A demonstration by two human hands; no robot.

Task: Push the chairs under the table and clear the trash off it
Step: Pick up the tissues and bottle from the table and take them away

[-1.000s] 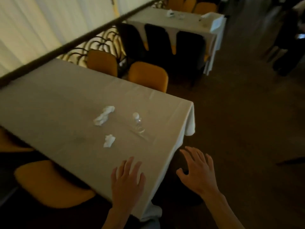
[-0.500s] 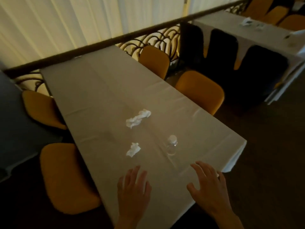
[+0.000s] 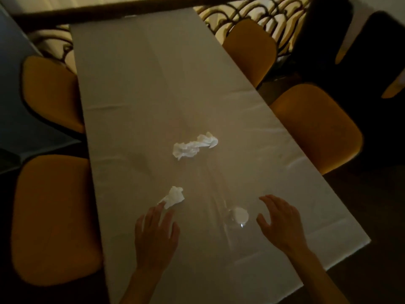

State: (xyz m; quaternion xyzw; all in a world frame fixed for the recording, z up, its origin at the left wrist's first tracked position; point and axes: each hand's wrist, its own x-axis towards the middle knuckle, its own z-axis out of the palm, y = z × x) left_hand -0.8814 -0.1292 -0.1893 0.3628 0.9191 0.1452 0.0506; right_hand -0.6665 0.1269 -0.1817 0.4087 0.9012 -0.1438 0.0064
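A long table (image 3: 142, 88) with a white cloth runs away from me. On it lie a large crumpled tissue (image 3: 194, 146), a smaller crumpled tissue (image 3: 174, 196) and a clear plastic bottle (image 3: 237, 216) with a white cap, seen from above. My left hand (image 3: 154, 235) is flat and open, its fingertips at the near edge of the small tissue. My right hand (image 3: 281, 222) is open, just right of the bottle and apart from it. Orange chairs stand at the near left (image 3: 52, 218), far left (image 3: 49, 91), near right (image 3: 315, 126) and far right (image 3: 249, 47).
A dark iron railing (image 3: 252, 9) with scrollwork and pale curtains behind it closes the far end. Dark chair backs (image 3: 361, 47) of another table stand at the far right. A bluish surface (image 3: 17, 119) lies at the left edge. The floor is dark.
My view has swung left and closer over the table. Both hands have moved forward over the cloth, the left up to the small tissue, the right up beside the bottle.
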